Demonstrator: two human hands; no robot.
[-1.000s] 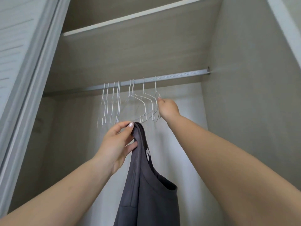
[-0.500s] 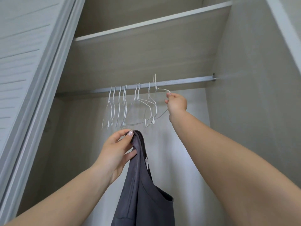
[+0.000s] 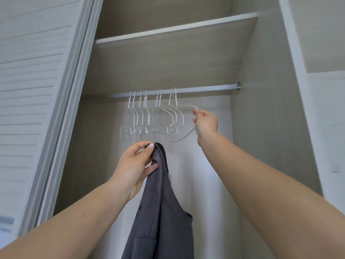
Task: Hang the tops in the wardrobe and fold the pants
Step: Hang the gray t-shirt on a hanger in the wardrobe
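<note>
A dark grey sleeveless top (image 3: 162, 212) hangs down from my left hand (image 3: 137, 165), which pinches it by its shoulder straps below the rail. Several white wire hangers (image 3: 147, 114) hang on the silver wardrobe rail (image 3: 205, 89). My right hand (image 3: 205, 122) grips the rightmost white hanger (image 3: 186, 106) by its shoulder and pulls it to the right, tilted; its hook is still close to the rail. Whether the hook is off the rail I cannot tell.
The wardrobe's right side wall (image 3: 261, 118) stands close to my right hand. A shelf (image 3: 177, 30) spans above the rail. A louvred sliding door (image 3: 37, 90) borders the opening on the left. The pale back panel (image 3: 196, 174) lies behind the top.
My right hand has taken the rightmost hanger and drawn it rightward and away from the others. The left hand keeps holding the grey top at the same height.
</note>
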